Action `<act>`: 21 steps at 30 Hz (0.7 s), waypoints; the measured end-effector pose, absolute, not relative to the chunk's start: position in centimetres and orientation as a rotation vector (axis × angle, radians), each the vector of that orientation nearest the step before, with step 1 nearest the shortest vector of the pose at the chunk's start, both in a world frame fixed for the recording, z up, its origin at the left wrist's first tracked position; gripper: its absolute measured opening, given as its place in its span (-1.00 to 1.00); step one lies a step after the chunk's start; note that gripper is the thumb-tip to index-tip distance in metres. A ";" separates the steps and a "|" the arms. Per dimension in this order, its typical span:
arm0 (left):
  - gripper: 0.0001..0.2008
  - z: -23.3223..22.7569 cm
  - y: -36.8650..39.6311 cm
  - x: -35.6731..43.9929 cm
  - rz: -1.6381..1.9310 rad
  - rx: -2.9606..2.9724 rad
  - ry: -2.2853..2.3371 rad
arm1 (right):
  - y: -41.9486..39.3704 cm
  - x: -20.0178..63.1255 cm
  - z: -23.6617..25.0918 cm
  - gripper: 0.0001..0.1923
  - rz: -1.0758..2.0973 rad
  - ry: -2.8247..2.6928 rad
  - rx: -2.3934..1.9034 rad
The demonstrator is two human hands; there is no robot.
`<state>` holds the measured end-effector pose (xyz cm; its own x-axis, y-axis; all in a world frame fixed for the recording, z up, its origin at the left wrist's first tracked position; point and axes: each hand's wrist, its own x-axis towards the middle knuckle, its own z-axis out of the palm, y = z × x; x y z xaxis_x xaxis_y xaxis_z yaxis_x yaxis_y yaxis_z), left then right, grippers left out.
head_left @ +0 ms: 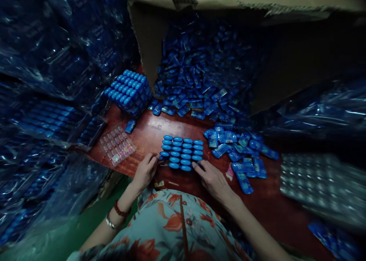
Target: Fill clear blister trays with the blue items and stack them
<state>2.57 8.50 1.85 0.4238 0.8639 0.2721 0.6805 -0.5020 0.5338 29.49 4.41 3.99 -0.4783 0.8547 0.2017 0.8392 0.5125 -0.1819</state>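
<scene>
In front of me on the table stands a compact block of small blue bottles (182, 150), their shiny oval ends facing up in rows. My left hand (146, 170) is closed at the block's lower left corner, its fingertips pinching a blue bottle (162, 157) that is partly hidden. At the opposite lower corner, my right hand (211, 176) has its thumb and fingers bent against the end bottle. The fingers cover most of that one. To the right of the block lies a loose heap of blue bottles (225, 137) with printed labels.
Behind is a large open cardboard box (147, 44) spilling blue bottles. A stacked block of bottles (127, 87) and an empty clear tray (117, 144) are at left. Clear trays (317, 184) are stacked at right. Plastic-wrapped packs (48, 120) crowd the left side.
</scene>
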 end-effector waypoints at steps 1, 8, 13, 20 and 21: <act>-0.77 1.7 8.8 2.5 0.712 2.389 1.303 | 4.2 29.4 3.7 -0.64 0.062 -2.457 -1.449; -0.78 3.4 10.4 2.0 0.467 2.828 0.941 | 3.5 29.8 2.7 -0.65 -0.079 -2.282 -1.490; -0.80 4.3 10.8 2.9 0.141 2.824 0.905 | 4.2 33.1 3.0 -0.61 -0.105 -2.136 -1.720; -0.82 5.5 11.8 3.3 -0.041 2.705 0.811 | 6.2 35.5 1.9 -0.36 -0.259 -2.485 -2.047; -0.82 5.8 12.0 3.3 -0.044 2.677 0.811 | 6.6 35.6 1.7 -0.35 -0.268 -2.503 -2.022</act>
<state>3.31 11.98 5.80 0.8363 0.5334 -0.1268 0.5439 -0.7782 0.3141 35.58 6.56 1.73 -0.2133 0.9763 0.0367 0.9619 0.2032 0.1829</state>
